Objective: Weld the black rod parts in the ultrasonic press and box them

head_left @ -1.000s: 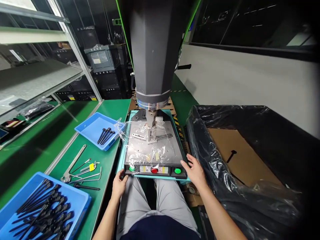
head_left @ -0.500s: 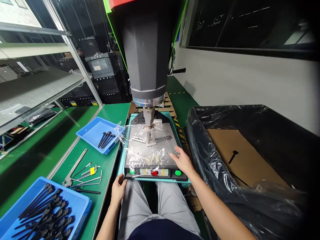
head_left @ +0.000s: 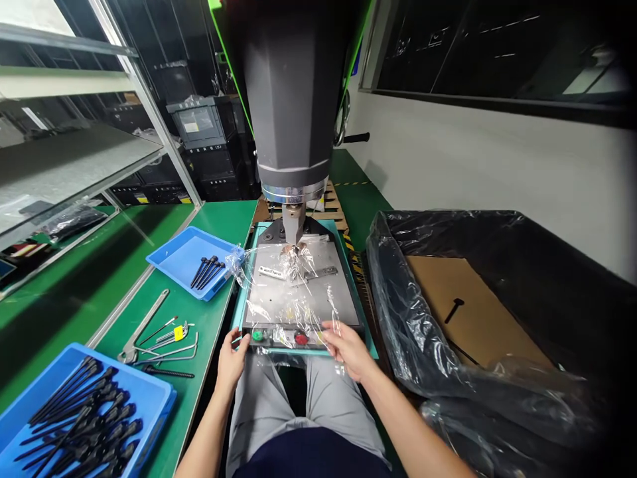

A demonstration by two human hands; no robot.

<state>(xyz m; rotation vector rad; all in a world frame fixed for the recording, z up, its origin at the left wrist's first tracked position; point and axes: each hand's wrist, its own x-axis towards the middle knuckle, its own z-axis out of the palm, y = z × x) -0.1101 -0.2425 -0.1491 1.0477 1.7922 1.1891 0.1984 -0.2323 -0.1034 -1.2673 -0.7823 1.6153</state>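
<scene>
A grey press machine (head_left: 291, 99) stands over a metal base plate (head_left: 298, 292) covered by a crinkled clear plastic film (head_left: 293, 312). My right hand (head_left: 348, 348) is at the plate's front edge, its fingers pinched on the film over the control strip. My left hand (head_left: 231, 358) grips the front left corner of the base, close to the green button (head_left: 257, 336). A red button (head_left: 300, 339) shows between my hands. The press horn (head_left: 292, 226) is raised above a small metal fixture (head_left: 298, 269).
A small blue tray (head_left: 192, 259) with a few black pins and a large blue tray (head_left: 79, 418) full of black pins lie on the green bench. A wrench and hex keys (head_left: 159, 335) lie between them. A cardboard box lined with black plastic (head_left: 472, 318) stands on the right.
My right hand has drawn back from the plate's right side to its front edge and taken hold of the film, which is now pulled forward over the buttons. The horn has risen.
</scene>
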